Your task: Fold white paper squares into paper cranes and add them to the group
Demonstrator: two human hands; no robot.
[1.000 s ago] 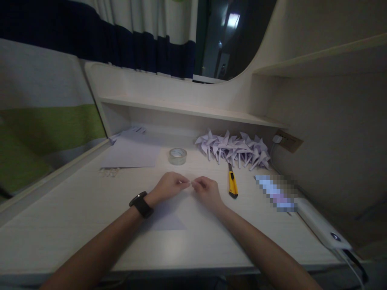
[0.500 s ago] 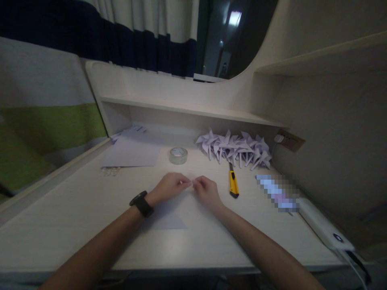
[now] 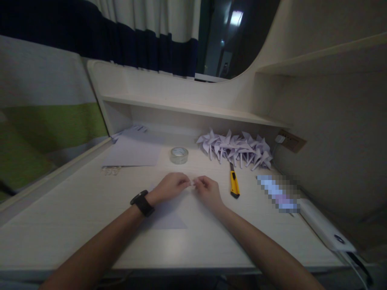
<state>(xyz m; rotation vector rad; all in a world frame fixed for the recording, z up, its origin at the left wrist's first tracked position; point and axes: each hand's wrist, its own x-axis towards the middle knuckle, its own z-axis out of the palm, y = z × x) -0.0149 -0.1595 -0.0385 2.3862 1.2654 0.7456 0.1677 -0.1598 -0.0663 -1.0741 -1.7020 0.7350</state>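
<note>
My left hand (image 3: 173, 187), with a black watch on its wrist, is pinched closed at the middle of the desk. Facing it, my right hand (image 3: 208, 191) is pinched too, its fingertips almost touching the left ones. Between them shows a tiny whitish piece (image 3: 192, 183), too small and blurred to name. A sheet of pale paper (image 3: 169, 219) lies flat under my left wrist, partly hidden by it. Beyond the hands stands a roll of clear tape (image 3: 179, 156). Right of my right hand lies a yellow utility knife (image 3: 234, 183).
Several white paper pinwheels (image 3: 234, 147) are heaped at the back right. A stack of paper (image 3: 136, 149) sits at the back left, with small pale bits (image 3: 111, 170) by its edge. At right lie a pixelated object (image 3: 278, 193) and a white device (image 3: 326, 225) with cables.
The hands stay pinched together in almost the same place. A little more of the whitish piece shows between the fingertips. The view has shifted very slightly.
</note>
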